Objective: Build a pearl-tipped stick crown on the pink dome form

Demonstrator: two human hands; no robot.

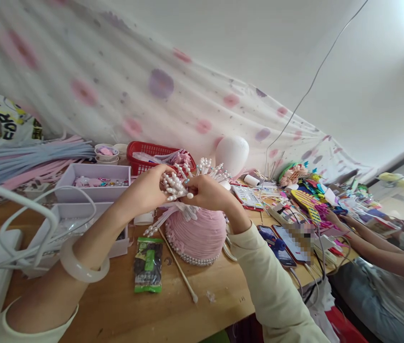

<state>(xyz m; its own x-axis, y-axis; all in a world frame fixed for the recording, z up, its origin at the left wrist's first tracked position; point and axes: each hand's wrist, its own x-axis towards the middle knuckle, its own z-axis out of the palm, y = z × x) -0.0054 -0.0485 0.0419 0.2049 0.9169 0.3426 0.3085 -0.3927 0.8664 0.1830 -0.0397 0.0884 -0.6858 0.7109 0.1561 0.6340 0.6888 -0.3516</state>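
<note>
A pink pleated dome, edged with pearls along its lower rim, sits on the table in front of me. Sprays of white pearl beads stand up from its top, and white ribbon loops lie below them. My left hand is closed around the pearl sprays on the left side; its fingertips are partly hidden by the beads. From the right, my right hand pinches in at the base of the same sprays, its fingers curled. What lies exactly between the right fingers is hidden.
Left are lilac trays of beads and a white lamp arm. A snack packet and a thin stick lie in front. Behind stand a red basket and a white foam head. Phones, cables and a co-worker's arms are right.
</note>
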